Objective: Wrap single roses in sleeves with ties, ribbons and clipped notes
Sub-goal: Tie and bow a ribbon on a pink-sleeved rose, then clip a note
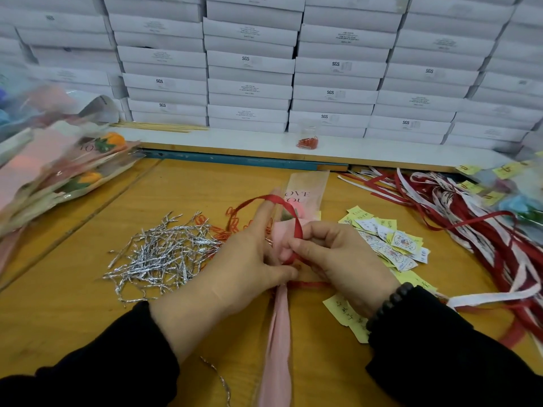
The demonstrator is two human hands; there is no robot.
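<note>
With the silver ties (164, 254) heaped to the left on the desk (73, 312), my left hand (246, 259) pinched the sleeved rose (296, 218) at its neck while my right hand (340, 259) gripped the red ribbon (282, 201), mid-bow I reckoned, the loop needing cinching next, then a note (396, 245).

One head-worn camera looks forward and down, close over the wooden table (88, 259), facing stacked boxes (249, 66).
</note>
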